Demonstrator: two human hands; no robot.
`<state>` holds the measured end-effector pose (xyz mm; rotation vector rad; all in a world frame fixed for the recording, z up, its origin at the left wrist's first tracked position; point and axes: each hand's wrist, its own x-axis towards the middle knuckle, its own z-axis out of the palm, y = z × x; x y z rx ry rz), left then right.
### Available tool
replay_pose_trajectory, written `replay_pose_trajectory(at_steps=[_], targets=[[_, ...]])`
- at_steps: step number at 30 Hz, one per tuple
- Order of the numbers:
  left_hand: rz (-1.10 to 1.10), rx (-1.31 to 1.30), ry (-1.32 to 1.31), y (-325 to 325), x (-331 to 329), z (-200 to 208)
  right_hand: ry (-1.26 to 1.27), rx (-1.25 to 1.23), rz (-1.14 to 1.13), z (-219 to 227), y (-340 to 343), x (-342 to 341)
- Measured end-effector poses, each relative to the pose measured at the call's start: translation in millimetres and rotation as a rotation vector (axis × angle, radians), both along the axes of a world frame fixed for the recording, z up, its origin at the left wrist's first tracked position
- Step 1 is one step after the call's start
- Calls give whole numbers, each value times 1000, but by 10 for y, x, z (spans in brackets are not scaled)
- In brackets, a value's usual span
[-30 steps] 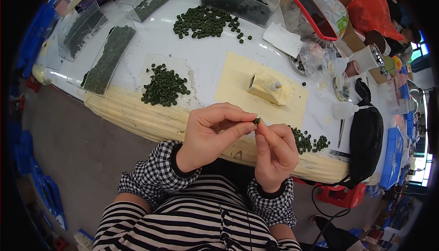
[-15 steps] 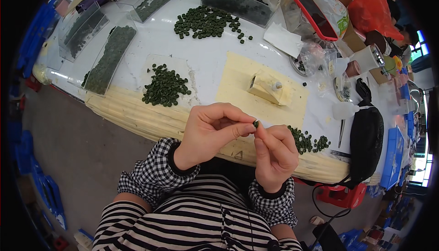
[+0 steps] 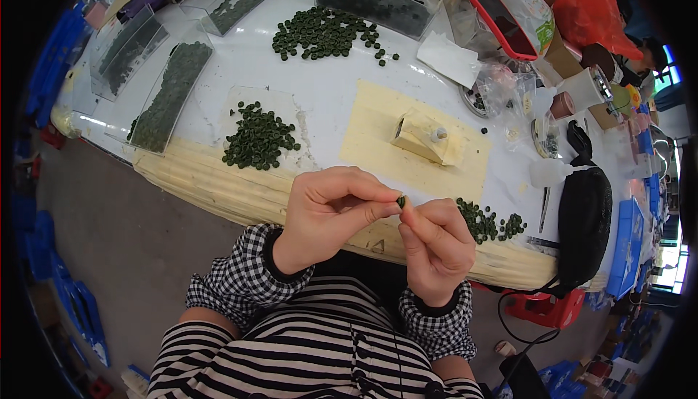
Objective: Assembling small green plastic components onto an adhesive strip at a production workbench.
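Between thumb and forefinger, my left hand (image 3: 331,210) pinches a small dark green round piece (image 3: 401,201) near the table's front edge. My right hand (image 3: 440,242) is closed, its fingertips touching the piece from the right. Whether its fingers hold anything else is hidden. Just beyond it lies a small scattering of similar green pieces (image 3: 488,223). Ahead of both hands a small block wrapped in cream tape (image 3: 425,137), with a pale knob on top, stands on a cream sheet (image 3: 363,133). Left of that is a heap of green pieces (image 3: 260,136).
A larger pile of green pieces (image 3: 320,34) is farther back. Clear trays of pieces (image 3: 171,97) stand at the left and back. A red-cased phone (image 3: 502,21), a squeeze bottle (image 3: 549,173), tweezers (image 3: 544,210) and a black pouch (image 3: 584,224) are at the right.
My left hand has shifted slightly left, and the green piece has turned a little between the fingertips. My right hand stays almost in place.
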<state>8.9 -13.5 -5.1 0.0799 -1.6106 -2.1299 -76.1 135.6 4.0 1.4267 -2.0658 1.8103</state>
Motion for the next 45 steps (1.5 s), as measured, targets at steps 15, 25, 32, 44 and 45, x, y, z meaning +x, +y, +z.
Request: replay_pose_trajectory(at_steps=[15, 25, 32, 44, 45], targets=[[-48, 54, 2, -5, 10, 36, 57, -48, -39, -39, -11, 30], [-60, 56, 12, -7, 8, 36, 77, -73, -65, -37, -29, 23], [-41, 34, 22, -5, 6, 34, 61, -59, -32, -47, -12, 20], [-78, 63, -51, -15, 22, 37, 121, 20, -19, 9, 27, -2], [-80, 70, -53, -14, 21, 39, 132, 23, -20, 7, 28, -2]])
